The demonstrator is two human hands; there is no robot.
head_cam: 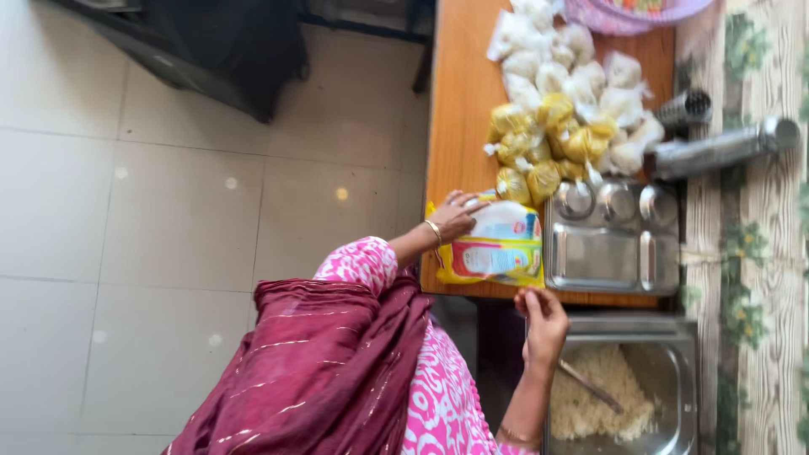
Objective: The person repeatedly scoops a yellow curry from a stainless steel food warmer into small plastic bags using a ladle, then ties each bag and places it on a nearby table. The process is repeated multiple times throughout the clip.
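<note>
One hand (455, 215) rests with fingers spread on a yellow packet (497, 248) lying on the worktop (459, 101), at nine o'clock of the steel tray (611, 240). The other hand (543, 324), at six o'clock of the packet, pinches its edge beside the rice tub (666, 379).

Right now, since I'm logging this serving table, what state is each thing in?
Yellow plastic packet: lying flat at the table edge, left hand resting on it.
Steel compartment tray: empty.
Steel tub: part full of white rice, spoon inside.
Small yellow and white bags: tied shut, heaped.
Steel tumblers: on their sides.
Right hand: fingers curled, grip unclear.
</note>
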